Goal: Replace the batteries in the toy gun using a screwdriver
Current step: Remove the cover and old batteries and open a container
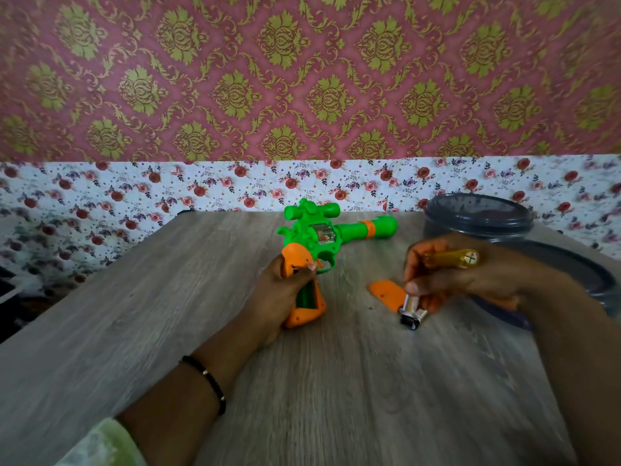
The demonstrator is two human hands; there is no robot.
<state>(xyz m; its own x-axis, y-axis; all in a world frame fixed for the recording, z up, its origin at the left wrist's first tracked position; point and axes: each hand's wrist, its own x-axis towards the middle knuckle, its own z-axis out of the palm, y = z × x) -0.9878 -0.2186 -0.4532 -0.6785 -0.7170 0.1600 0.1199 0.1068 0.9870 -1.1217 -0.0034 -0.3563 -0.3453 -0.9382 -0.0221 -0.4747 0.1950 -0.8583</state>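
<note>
Green-orange toy gun (314,242), one, upright on wooden table (134,314); left hand (279,297) curled round its orange grip. Orange battery cover (386,292), one, flat beside. Batteries (412,314), apparently two, blurred, under right hand (470,274) fingertips; same hand clasps one yellow screwdriver (450,258).

Toy gun (322,235): one, green and orange.
Battery cover (386,292): one, orange, loose on the table (168,331).
Batteries (411,314): a small cluster by the cover; blurred, exact number cannot be told.
Screwdriver (452,257): one, yellow handle.
Hands: two, left hand (279,297) and right hand (470,274).
Bracelet (208,381): one, black.
Dark round container (477,218): one.
Dark round lid (591,280): one.
</note>
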